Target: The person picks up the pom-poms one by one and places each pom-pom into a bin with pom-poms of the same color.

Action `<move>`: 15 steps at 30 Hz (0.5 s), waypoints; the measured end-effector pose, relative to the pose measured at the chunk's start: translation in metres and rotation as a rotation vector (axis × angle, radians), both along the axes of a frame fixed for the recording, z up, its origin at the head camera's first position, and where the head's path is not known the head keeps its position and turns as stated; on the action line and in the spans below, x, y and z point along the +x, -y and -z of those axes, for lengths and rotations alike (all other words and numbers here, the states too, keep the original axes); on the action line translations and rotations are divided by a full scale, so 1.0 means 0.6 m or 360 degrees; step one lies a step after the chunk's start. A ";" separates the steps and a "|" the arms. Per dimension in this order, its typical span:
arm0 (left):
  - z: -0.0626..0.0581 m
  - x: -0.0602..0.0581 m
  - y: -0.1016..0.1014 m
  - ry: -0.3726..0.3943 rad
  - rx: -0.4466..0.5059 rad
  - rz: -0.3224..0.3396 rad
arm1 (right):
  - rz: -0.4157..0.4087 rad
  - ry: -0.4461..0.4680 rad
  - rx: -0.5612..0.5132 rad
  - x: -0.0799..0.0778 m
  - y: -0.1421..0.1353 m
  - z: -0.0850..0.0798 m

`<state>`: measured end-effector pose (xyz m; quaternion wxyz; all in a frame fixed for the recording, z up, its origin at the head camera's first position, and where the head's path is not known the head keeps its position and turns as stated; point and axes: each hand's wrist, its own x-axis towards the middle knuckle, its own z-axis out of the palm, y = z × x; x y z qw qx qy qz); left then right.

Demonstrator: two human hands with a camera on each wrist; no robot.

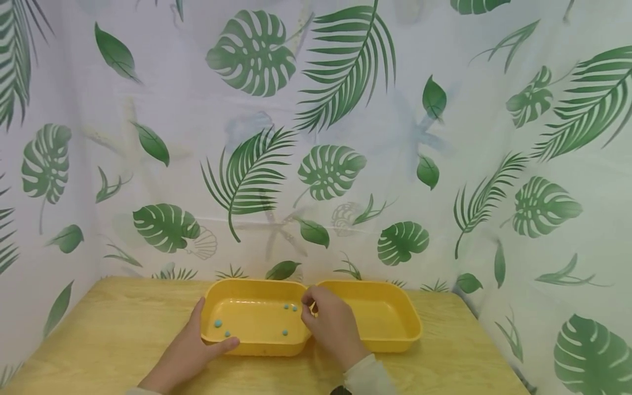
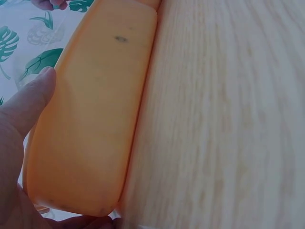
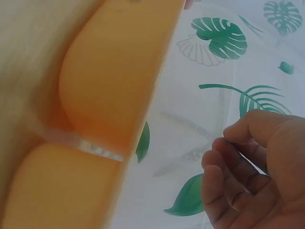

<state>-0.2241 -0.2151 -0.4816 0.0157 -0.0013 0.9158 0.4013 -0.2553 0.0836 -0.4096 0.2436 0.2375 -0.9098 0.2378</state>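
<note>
Two shallow yellow plastic trays lie end to end on the table in the head view. My left hand (image 1: 190, 346) grips the near left corner of the left tray (image 1: 264, 349), its thumb at the front rim and its fingers along the left end. Several small blue balls (image 1: 218, 323) are scattered on that tray's floor. Above where the trays meet, my right hand (image 1: 336, 322) is raised with thumb and fingertips together. A speck of blue-green shows between those fingertips in the left wrist view, a small ball (image 2: 55, 6) pinched there and mostly hidden.
The right tray (image 1: 415, 328) shows a bare floor, partly covered by my right hand and forearm. Both trays stand on a wood-grain table (image 1: 123, 312). Behind and at both sides hangs a white cloth (image 1: 173, 181) printed with green leaves.
</note>
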 end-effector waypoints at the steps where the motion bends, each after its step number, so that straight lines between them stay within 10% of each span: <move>1: 0.000 0.000 0.000 0.0000 0.0002 0.0000 | -0.0005 0.0020 0.0029 -0.003 0.001 -0.004; 15: 0.001 0.011 -0.004 0.0017 0.0004 -0.0044 | -0.0070 0.0319 0.0452 -0.075 0.026 -0.026</move>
